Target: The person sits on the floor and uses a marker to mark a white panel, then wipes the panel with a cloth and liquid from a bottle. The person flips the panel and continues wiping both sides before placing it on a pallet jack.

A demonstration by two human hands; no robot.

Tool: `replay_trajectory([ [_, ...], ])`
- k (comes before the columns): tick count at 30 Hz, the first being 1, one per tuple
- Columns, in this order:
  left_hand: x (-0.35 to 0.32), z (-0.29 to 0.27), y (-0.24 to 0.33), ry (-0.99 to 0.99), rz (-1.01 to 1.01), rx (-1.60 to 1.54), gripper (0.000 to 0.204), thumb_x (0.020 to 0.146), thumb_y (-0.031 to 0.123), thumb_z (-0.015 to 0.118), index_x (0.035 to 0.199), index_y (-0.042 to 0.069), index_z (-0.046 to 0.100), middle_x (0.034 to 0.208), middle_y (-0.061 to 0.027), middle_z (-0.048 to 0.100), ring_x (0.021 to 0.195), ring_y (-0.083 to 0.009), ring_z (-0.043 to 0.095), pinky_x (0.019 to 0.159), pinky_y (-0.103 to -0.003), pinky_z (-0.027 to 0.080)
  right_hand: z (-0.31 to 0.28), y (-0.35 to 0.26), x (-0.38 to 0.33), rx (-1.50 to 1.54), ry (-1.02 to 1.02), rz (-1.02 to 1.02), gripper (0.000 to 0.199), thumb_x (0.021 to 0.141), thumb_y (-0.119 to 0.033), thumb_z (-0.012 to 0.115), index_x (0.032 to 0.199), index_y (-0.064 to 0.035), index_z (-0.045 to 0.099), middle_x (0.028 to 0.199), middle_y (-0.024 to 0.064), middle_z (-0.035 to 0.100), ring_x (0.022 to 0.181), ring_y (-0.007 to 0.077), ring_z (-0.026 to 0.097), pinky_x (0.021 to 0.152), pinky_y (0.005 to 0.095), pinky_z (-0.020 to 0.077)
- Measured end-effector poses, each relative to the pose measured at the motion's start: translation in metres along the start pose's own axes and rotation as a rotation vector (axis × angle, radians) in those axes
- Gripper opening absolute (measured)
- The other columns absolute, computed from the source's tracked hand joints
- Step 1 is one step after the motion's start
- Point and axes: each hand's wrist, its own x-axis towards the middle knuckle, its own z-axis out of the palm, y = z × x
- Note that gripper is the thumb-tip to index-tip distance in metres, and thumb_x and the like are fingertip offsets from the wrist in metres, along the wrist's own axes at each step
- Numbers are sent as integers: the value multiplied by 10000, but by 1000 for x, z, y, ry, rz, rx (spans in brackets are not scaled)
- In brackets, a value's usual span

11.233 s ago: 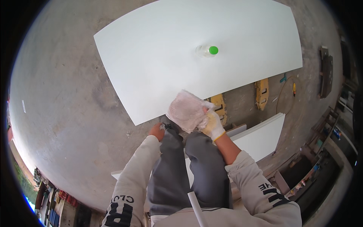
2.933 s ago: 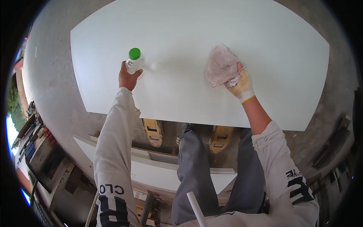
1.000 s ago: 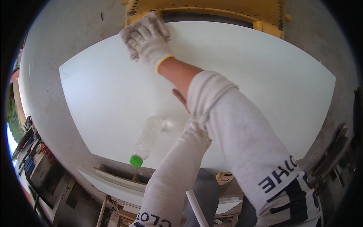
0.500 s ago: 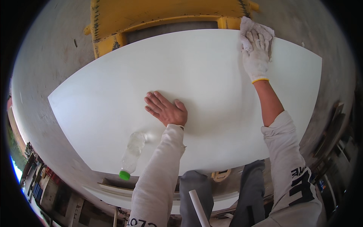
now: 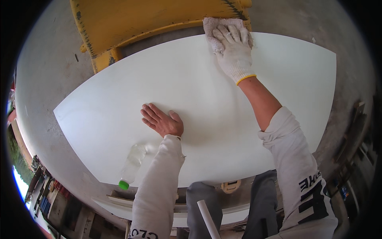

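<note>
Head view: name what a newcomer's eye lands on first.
A big white panel fills the middle of the view. At its far edge the gloved right hand presses a pale cloth, with a worn yellow frame just beyond. The bare left hand lies flat mid-panel, a clear green-capped bottle lying beside it.

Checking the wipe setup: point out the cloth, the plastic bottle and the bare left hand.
cloth [image 5: 211, 26], head view, top left corner beside the glove.
plastic bottle [image 5: 132, 162], head view, clear body.
left hand [image 5: 163, 121], head view, back of hand.
</note>
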Motion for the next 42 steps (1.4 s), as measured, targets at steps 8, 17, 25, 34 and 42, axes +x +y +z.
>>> replay_trajectory([
  [8,2,5,2,45,24,-15,806,944,344,421,1579,-49,116,1662,-253,95,1548,-428,24,1228,-583,-14,13,-170,50,339,10,-184,434,936,-353,566,1326,-172,625,1439,7,567,1389,259,417,1177,490,231],
  [17,7,-8,17,-73,2,-88,886,892,265,515,1565,-92,63,1656,-286,45,1540,-462,-40,1220,-608,-27,-9,210,-53,-263,-129,213,532,984,-310,539,1503,-213,467,1581,60,403,1498,253,270,1220,471,186],
  [25,4,-17,0,-131,-50,-4,926,887,322,552,1570,-80,73,1654,-289,49,1542,-453,-46,1225,-599,-24,-3,-92,9,145,-12,-168,464,882,-278,626,1344,-242,614,1501,43,504,1388,297,402,1186,540,228],
  [34,3,0,3,-92,-18,27,928,923,398,528,1582,-55,57,1666,-259,39,1549,-433,-30,1225,-596,-26,17,-207,50,357,-156,-439,506,1013,-427,440,1462,-214,538,1566,-25,461,1499,210,305,1239,504,84],
  [42,-1,2,-6,99,44,27,795,967,367,413,1585,-32,112,1669,-232,96,1551,-417,28,1229,-577,4,-8,198,-39,-224,-82,91,449,1023,-312,434,1454,-213,512,1536,39,469,1453,248,354,1217,475,197],
])
